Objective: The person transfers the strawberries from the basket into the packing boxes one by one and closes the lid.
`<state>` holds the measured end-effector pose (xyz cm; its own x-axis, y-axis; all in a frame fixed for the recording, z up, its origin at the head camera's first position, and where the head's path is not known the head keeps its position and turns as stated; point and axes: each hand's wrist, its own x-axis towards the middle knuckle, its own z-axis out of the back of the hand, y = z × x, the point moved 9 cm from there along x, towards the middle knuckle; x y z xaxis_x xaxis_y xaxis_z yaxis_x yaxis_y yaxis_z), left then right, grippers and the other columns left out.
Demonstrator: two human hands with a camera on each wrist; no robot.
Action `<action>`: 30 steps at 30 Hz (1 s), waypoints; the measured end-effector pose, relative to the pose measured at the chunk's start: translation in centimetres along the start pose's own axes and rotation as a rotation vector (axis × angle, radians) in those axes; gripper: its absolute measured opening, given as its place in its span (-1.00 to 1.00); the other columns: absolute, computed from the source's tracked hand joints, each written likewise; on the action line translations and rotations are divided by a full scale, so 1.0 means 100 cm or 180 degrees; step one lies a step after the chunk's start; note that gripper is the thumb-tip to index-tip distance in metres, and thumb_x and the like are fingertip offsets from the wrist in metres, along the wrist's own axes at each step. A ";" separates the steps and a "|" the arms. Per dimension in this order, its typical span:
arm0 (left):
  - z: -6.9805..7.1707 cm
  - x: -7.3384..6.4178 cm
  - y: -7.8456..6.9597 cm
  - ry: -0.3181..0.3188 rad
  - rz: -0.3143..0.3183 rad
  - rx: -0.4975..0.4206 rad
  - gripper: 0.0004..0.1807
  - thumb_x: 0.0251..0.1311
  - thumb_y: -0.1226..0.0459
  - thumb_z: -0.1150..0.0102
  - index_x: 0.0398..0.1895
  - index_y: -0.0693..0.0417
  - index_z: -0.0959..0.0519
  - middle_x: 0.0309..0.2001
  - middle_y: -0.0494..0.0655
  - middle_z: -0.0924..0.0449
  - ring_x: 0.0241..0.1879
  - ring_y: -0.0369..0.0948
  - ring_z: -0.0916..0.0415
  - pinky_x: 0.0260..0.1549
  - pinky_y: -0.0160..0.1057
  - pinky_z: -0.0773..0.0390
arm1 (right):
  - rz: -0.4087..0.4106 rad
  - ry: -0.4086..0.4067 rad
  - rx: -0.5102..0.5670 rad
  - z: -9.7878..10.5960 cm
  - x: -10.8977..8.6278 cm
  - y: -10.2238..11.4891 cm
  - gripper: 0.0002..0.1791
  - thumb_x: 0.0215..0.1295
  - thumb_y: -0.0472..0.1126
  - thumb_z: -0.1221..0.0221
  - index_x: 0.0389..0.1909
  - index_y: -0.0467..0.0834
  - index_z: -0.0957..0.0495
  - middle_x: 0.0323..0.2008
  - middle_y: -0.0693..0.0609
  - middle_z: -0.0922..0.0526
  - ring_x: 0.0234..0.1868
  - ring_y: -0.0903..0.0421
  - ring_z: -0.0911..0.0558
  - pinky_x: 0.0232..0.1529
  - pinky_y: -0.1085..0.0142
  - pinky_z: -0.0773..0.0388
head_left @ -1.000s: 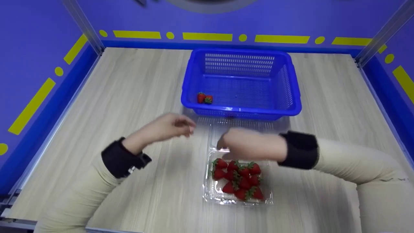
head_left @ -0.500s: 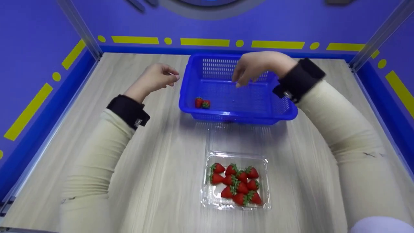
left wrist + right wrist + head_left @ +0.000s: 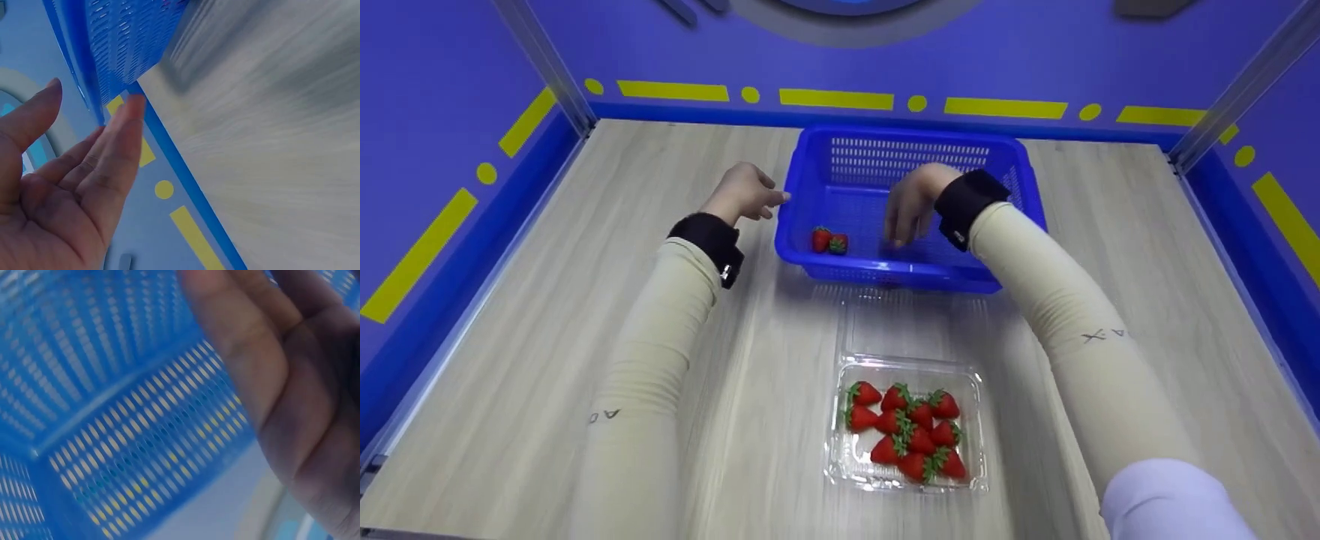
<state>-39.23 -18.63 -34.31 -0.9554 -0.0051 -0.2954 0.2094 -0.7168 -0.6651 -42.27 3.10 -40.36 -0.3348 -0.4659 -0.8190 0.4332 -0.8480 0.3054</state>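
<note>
My right hand (image 3: 911, 206) reaches down inside the blue plastic basket (image 3: 915, 265), fingers pointing at its floor, with nothing visible in them. In the right wrist view, that hand (image 3: 281, 377) has fairly straight fingers beside the slotted wall; their tips are cut off at the top. Two strawberries (image 3: 821, 240) lie in the basket's front left corner, left of this hand. Beside the basket's left rim is my left hand (image 3: 746, 191), holding nothing. The left wrist view shows its fingers (image 3: 115, 152) loosely extended near the basket's outer wall; whether they touch it I cannot tell.
A clear plastic clamshell (image 3: 979, 435) stands in front of the basket, with several strawberries (image 3: 919, 439) in its tray. Its lid (image 3: 900, 330) lies folded back toward the basket. Blue panels (image 3: 840, 67) with yellow marks enclose the wooden table (image 3: 547, 300).
My right hand has moved from over the clamshell into the basket, first above it, then lower. My left hand has moved forward and right to the basket's rim. The strawberries stay put.
</note>
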 end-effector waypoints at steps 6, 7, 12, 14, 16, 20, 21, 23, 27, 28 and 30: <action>-0.012 0.010 -0.004 0.0108 0.0047 -0.0290 -0.55 0.37 0.34 -0.25 0.20 0.51 -0.52 0.13 0.41 -0.64 -0.65 -0.38 -0.53 -0.51 -0.48 -0.69 | 0.0009 0.0266 -0.0009 -0.014 0.020 0.001 -0.48 0.49 -0.26 -0.08 0.43 -0.24 -0.40 0.46 -0.21 -0.42 0.43 -0.05 -0.44 0.53 0.10 -0.40; -0.013 0.010 -0.003 0.0106 0.0054 -0.0301 -0.56 0.36 0.35 -0.26 0.19 0.50 -0.54 0.12 0.41 -0.65 -0.67 -0.38 -0.52 -0.52 -0.48 -0.69 | -0.0013 0.0261 -0.0016 -0.015 0.021 0.001 -0.48 0.47 -0.25 -0.09 0.42 -0.21 -0.42 0.44 -0.18 -0.45 0.38 -0.01 -0.48 0.52 0.10 -0.41; -0.014 0.009 0.003 0.0118 0.0119 -0.0533 -0.56 0.36 0.36 -0.26 0.18 0.52 -0.53 -0.21 0.21 -0.72 -0.71 -0.38 -0.54 -0.54 -0.42 -0.71 | -0.0074 0.0158 -0.0010 -0.018 0.025 0.004 -0.49 0.41 -0.27 -0.13 0.37 -0.15 -0.50 0.31 -0.11 -0.57 0.11 0.10 -0.59 0.41 0.14 -0.54; -0.015 0.008 0.006 0.0154 0.0143 -0.0667 -0.56 0.36 0.36 -0.24 0.18 0.54 -0.52 -0.44 0.02 -0.66 -0.76 -0.38 -0.53 -0.59 -0.42 -0.69 | -0.0066 0.0139 0.0003 -0.020 0.026 0.005 -0.49 0.39 -0.30 -0.12 0.37 -0.18 -0.49 0.26 -0.11 -0.58 0.01 0.13 -0.61 0.32 0.20 -0.60; -0.015 0.007 0.007 0.0175 0.0152 -0.0779 -0.56 0.37 0.37 -0.23 0.18 0.56 -0.51 -0.61 -0.12 -0.56 -0.79 -0.38 -0.52 -0.64 -0.43 -0.66 | -0.0080 0.0107 0.0044 -0.022 0.027 0.007 -0.47 0.36 -0.34 -0.12 0.36 -0.18 -0.49 0.22 -0.07 -0.58 -0.07 0.17 -0.61 0.21 0.27 -0.65; -0.014 0.006 0.008 0.0148 0.0156 -0.0835 -0.58 0.36 0.37 -0.23 0.14 0.58 -0.51 -0.71 -0.20 -0.50 -0.81 -0.38 -0.51 -0.70 -0.46 -0.62 | -0.0062 0.0121 0.0044 -0.025 0.028 0.013 -0.49 0.32 -0.39 -0.08 0.31 -0.21 -0.49 0.14 0.01 -0.56 -0.09 0.18 -0.60 0.15 0.31 -0.64; -0.014 0.006 0.008 0.0134 0.0164 -0.0827 -0.59 0.36 0.37 -0.23 0.12 0.58 -0.52 -0.71 -0.19 -0.50 -0.81 -0.38 -0.51 -0.70 -0.45 -0.62 | -0.0044 0.0114 0.0028 -0.025 0.028 0.015 -0.53 0.31 -0.40 -0.07 0.26 -0.22 -0.50 0.09 0.03 -0.56 -0.09 0.18 -0.59 0.13 0.32 -0.63; -0.015 0.007 0.007 0.0110 0.0188 -0.0823 -0.65 0.35 0.39 -0.23 0.05 0.55 -0.54 -0.71 -0.19 -0.50 -0.82 -0.38 -0.51 -0.68 -0.44 -0.64 | -0.0046 0.0097 0.0015 -0.026 0.029 0.016 -0.57 0.30 -0.41 -0.07 0.20 -0.22 -0.51 0.04 0.04 -0.56 -0.07 0.15 -0.60 0.15 0.26 -0.64; -0.017 0.008 0.007 0.0067 0.0224 -0.0856 -0.71 0.34 0.40 -0.24 -0.01 0.50 -0.55 -0.62 -0.13 -0.54 -0.81 -0.38 -0.52 -0.63 -0.40 -0.69 | -0.0035 0.0032 0.0031 -0.025 0.026 0.012 -0.57 0.28 -0.40 -0.10 0.18 -0.21 -0.55 0.04 0.02 -0.58 -0.09 0.16 -0.62 0.14 0.27 -0.65; -0.018 0.007 0.008 0.0052 0.0216 -0.0845 -0.70 0.34 0.39 -0.24 0.01 0.49 -0.55 -0.55 -0.07 -0.59 -0.79 -0.38 -0.52 -0.62 -0.40 -0.69 | -0.0018 0.0042 0.0028 -0.024 0.025 0.012 -0.54 0.28 -0.39 -0.10 0.21 -0.23 -0.54 0.06 0.00 -0.58 -0.09 0.16 -0.62 0.15 0.26 -0.66; -0.016 0.006 0.008 -0.0001 0.0157 -0.0680 -0.59 0.35 0.33 -0.25 0.15 0.47 -0.52 -0.35 0.12 -0.71 -0.72 -0.37 -0.56 -0.57 -0.39 -0.71 | 0.0050 0.0034 0.0076 -0.020 0.020 0.010 -0.52 0.27 -0.39 -0.11 0.23 -0.28 -0.55 0.05 -0.03 -0.61 -0.15 0.18 -0.64 0.10 0.32 -0.68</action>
<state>-39.29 -18.09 -36.12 -0.9429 -0.0367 -0.3310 0.2953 -0.5518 -0.7800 -40.79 1.82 -42.67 -0.3190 -0.4767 -0.8191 0.4183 -0.8464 0.3297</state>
